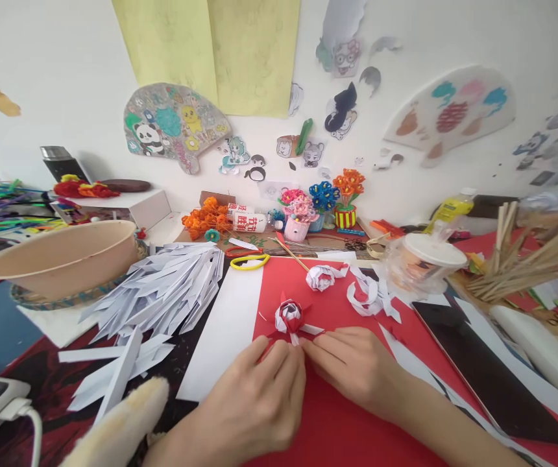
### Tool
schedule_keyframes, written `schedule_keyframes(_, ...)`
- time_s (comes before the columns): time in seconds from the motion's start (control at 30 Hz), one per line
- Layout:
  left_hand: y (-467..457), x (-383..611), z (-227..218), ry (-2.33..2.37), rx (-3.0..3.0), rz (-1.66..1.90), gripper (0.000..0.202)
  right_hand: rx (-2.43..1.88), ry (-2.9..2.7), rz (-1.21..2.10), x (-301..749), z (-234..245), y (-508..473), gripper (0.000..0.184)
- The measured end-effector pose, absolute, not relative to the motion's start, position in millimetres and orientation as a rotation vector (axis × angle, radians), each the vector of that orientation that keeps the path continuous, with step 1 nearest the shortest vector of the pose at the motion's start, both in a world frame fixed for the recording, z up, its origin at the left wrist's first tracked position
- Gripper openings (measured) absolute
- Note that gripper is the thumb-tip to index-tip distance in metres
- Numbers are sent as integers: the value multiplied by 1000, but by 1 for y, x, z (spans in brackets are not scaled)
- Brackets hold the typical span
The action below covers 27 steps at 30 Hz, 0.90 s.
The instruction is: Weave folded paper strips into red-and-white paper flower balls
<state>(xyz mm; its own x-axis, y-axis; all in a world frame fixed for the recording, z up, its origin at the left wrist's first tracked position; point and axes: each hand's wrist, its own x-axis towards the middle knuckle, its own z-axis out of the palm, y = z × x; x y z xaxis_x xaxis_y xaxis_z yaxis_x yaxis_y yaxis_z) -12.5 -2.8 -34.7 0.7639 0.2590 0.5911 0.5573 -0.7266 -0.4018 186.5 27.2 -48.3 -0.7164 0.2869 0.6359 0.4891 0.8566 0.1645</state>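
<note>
Crowding the spot around the red-and-white paper flower point(290, 316), folded strips point(176, 285) fan out between nine and ten o'clock, with a beige bowl point(60, 259) beyond them and loose strips point(130, 363) at eight. A pale plush piece point(123, 425) also presses in at eight, close by the left forearm point(172, 444). Yellow-handled scissors point(250, 262) lie at eleven, a white paper rose point(322, 277) at one, a bagged, lidded cup point(432, 256) at two, and a dark flat device point(483, 370) between three and four. Potted craft flowers point(325, 198) stand farther off, toward twelve. The left hand point(272, 395) pinches the flower's near edge at six o'clock; the right hand point(357, 366) has its fingertips together on it at about five, the exact grip hidden. Beneath lies a red sheet point(337, 428), beside a white sheet point(225, 324), on the dark worktop point(181, 353). Behind, the pale wall point(89, 45) carries painted fans at eleven point(174, 123) and one point(454, 117), and yellow-green paper point(206, 55) between eleven and twelve.
</note>
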Motion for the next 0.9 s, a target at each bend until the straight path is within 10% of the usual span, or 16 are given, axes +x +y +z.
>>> schedule_keyframes(0.9,29,-19,-28,-561,-2281,-577,22,-567,-2317,-407,184,-49,56,22)
